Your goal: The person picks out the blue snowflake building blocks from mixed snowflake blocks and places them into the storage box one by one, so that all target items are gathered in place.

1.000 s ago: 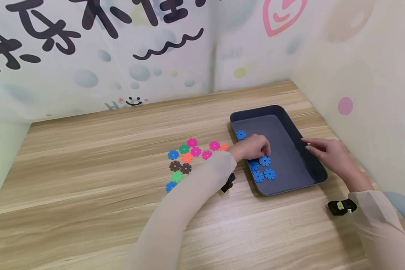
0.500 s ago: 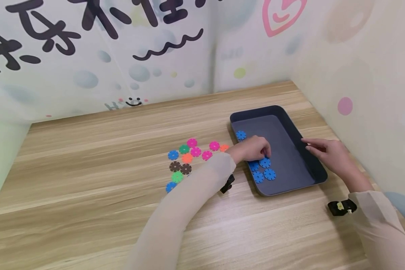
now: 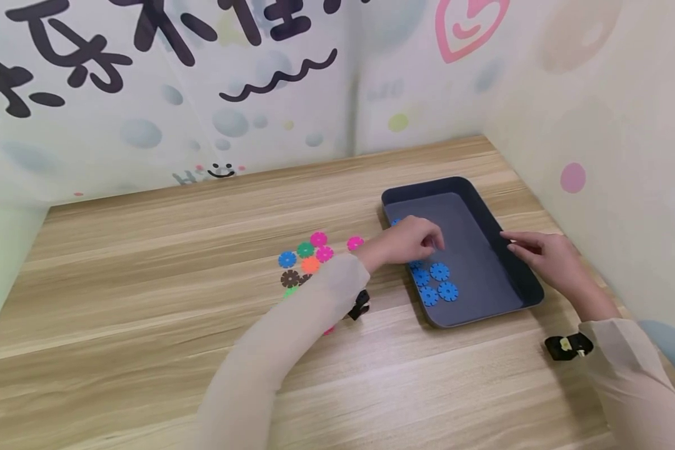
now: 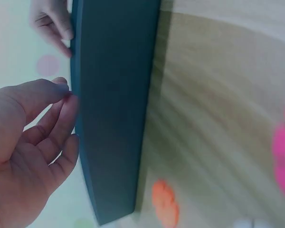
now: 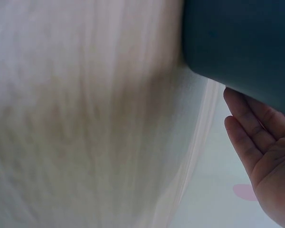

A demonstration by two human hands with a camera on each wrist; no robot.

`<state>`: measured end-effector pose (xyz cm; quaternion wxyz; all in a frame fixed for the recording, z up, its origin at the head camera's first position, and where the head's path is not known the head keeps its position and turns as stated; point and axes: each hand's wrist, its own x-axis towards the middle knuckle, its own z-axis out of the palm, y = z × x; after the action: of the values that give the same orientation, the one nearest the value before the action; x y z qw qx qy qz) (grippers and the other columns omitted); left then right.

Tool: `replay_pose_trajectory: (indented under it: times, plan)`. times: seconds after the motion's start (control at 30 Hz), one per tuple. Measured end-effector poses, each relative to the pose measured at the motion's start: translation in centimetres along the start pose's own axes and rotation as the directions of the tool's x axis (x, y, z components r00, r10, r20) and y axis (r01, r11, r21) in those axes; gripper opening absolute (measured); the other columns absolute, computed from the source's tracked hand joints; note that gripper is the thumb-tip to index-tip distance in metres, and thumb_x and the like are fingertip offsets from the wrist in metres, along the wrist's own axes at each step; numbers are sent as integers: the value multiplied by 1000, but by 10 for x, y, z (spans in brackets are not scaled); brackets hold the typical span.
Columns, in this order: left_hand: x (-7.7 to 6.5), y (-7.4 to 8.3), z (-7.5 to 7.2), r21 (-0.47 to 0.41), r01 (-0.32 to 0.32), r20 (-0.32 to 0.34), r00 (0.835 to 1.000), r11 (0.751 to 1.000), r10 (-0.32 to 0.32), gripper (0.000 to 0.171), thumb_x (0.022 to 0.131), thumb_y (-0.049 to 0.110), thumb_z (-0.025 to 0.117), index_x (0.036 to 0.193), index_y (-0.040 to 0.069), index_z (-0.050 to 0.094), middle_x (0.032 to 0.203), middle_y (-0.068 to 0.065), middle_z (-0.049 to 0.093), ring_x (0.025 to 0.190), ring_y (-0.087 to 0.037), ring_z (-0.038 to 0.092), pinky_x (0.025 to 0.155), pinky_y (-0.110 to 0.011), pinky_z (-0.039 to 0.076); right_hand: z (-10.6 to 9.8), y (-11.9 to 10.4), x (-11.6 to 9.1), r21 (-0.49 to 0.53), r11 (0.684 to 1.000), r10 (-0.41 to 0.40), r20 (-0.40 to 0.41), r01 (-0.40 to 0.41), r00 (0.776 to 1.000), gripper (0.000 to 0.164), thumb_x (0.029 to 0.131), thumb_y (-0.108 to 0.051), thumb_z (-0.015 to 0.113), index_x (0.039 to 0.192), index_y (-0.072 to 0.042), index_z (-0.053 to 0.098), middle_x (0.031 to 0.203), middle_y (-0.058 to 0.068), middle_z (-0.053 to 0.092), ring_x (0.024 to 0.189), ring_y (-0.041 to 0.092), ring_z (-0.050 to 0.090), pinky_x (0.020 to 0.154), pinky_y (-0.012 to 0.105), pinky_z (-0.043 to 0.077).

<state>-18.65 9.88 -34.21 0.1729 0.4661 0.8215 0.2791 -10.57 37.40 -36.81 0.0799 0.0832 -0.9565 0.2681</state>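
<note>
My left hand (image 3: 407, 240) hangs over the left side of the dark grey tray (image 3: 475, 250), fingers loosely bent. In the left wrist view, thumb and fingertips come together with nothing visible between them. Below it lie several blue notched plastic discs (image 3: 440, 272), grouped along the tray's near left side; another blue disc (image 3: 396, 222) peeks out farther up, mostly hidden by the hand. My right hand (image 3: 559, 259) rests its fingertips at the tray's right rim. From the right wrist view its fingers (image 5: 247, 126) look straight, close along the tray's outer wall, with the thumb hidden.
Left of the tray, loose discs lie on the wooden table (image 3: 146, 300): pink (image 3: 318, 239), dark green (image 3: 305, 250), blue (image 3: 287, 259), orange (image 3: 310, 265) and brown (image 3: 290, 279). My left sleeve (image 3: 292, 331) covers some. Printed walls (image 3: 613, 125) border the table.
My left hand has risen off the blue discs and drawn back to the left, its fingers loosened; a disc that was at its fingertips now stays in the tray. The right hand has kept its place.
</note>
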Motion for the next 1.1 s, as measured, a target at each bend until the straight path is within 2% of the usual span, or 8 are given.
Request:
replay_pose_trajectory:
  times: [0.13, 0.23, 0.53, 0.8, 1.1]
  plan:
    - [-17, -4, -10, 2, -16, -33, 999, 1000, 16, 17, 89, 3, 55, 102, 2, 66, 93, -5, 61, 83, -13, 53, 73, -15, 41, 1, 1, 0, 10, 1000, -2, -2, 2, 1000, 26, 86, -5, 62, 111, 1, 64, 102, 25, 63, 77, -23, 40, 60, 3, 36]
    - [-31, -8, -16, -8, 0, -45, 999, 1000, 0, 17, 89, 4, 56, 103, 2, 65, 93, -5, 60, 83, -13, 53, 73, -15, 41, 1, 1, 0, 7, 1000, -2, -2, 2, 1000, 26, 86, -5, 62, 111, 1, 64, 102, 25, 63, 77, -22, 40, 60, 4, 36]
    - [-89, -22, -29, -98, 115, -88, 988, 989, -123, 18, 89, 5, 57, 104, 1, 65, 93, -3, 61, 82, -13, 54, 73, -19, 45, 1, 1, 0, -8, 1000, -8, -2, 8, 1000, 26, 86, -6, 63, 111, 1, 65, 102, 24, 63, 78, -24, 38, 61, 4, 36]
    - [-131, -39, -33, -112, 150, -92, 983, 982, -161, 16, 87, 5, 61, 101, 0, 66, 95, -6, 62, 83, -15, 54, 75, -23, 47, 1, 2, 0, -13, 1000, -9, -8, 9, 1000, 26, 85, -6, 63, 111, 0, 65, 101, 24, 63, 76, -23, 39, 59, 5, 36]
    - [-161, -48, -24, -118, 181, -44, 981, 976, -188, 13, 85, 4, 63, 97, 1, 65, 87, -2, 61, 78, -12, 55, 71, -21, 48, 2, 5, 1, -24, 1000, -8, -6, 8, 1000, 27, 85, -6, 64, 111, -1, 65, 101, 23, 64, 77, -22, 40, 60, 5, 36]
